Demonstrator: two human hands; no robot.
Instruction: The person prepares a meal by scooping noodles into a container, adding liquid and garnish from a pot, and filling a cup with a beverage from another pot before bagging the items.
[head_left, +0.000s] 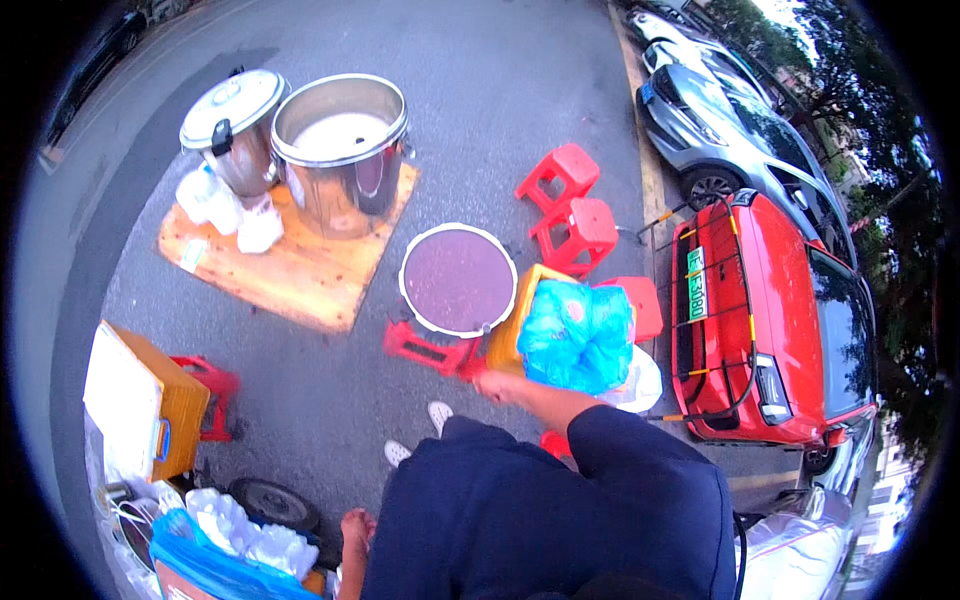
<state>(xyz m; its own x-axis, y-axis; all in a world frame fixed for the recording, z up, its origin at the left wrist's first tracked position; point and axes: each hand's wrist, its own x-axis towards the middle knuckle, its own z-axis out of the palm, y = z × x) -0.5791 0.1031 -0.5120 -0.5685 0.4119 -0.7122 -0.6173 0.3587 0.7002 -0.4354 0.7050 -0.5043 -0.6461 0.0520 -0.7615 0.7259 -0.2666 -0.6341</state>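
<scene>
My right hand (499, 387) reaches forward with curled fingers to the edge of a red plastic stool (427, 351). Blur hides whether it grips the stool. Just beyond is a round, white-rimmed container (459, 280) full of purplish contents; the stool shows below its near rim. Right of this container stands a yellow crate (511, 330), with a blue plastic bag (576, 336) bulging over it. My left hand (358, 526) hangs low at my side, loosely bent, and I see nothing in it. The nearest thing to it is a dark wheel (276, 504).
Two large steel pots, one lidded (232, 109) and one uncovered (341, 150), stand on a wooden board (300, 277) beside white bags (259, 225). Red stools (574, 236) stand ahead right, near a red car (772, 322) behind a metal barrier. An orange box (176, 405) is at left.
</scene>
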